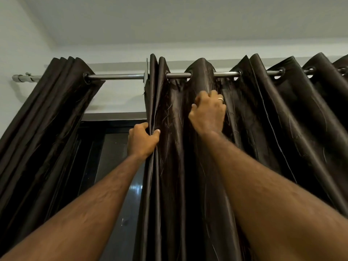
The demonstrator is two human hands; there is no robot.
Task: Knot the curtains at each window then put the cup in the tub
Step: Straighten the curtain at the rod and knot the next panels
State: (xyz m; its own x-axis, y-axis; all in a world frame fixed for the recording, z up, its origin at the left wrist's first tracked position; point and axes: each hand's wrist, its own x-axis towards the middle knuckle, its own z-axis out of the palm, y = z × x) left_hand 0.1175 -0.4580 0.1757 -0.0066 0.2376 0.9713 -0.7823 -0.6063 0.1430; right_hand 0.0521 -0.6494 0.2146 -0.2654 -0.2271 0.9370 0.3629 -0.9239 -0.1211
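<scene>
- Two bare forearms reach up from the bottom of the view toward a dark brown eyelet curtain (254, 129) that hangs from a metal curtain rod (116, 76).
- Gripping the curtain's leading edge, the left hand (142, 141) has its thumb on the front of the fabric and its fingers curled round behind the hem, just below the top of the window.
- Higher up and to the right, the right hand (209, 113) clutches a fold of the same curtain with curled fingers, a ring (220, 99) showing on one of them.
- That curtain is spread in broad pleats along the right stretch of the rod, its metal eyelets threaded on the bar.
- At the left end of the rod, a second dark curtain panel (50, 113) is bunched tightly together and hangs well apart from the one being held.
- Between the two panels, the dark window glass (114, 166) and its frame are exposed, with a small bright reflection low on the pane.
- White wall and ceiling (169, 19) fill the top of the view.
</scene>
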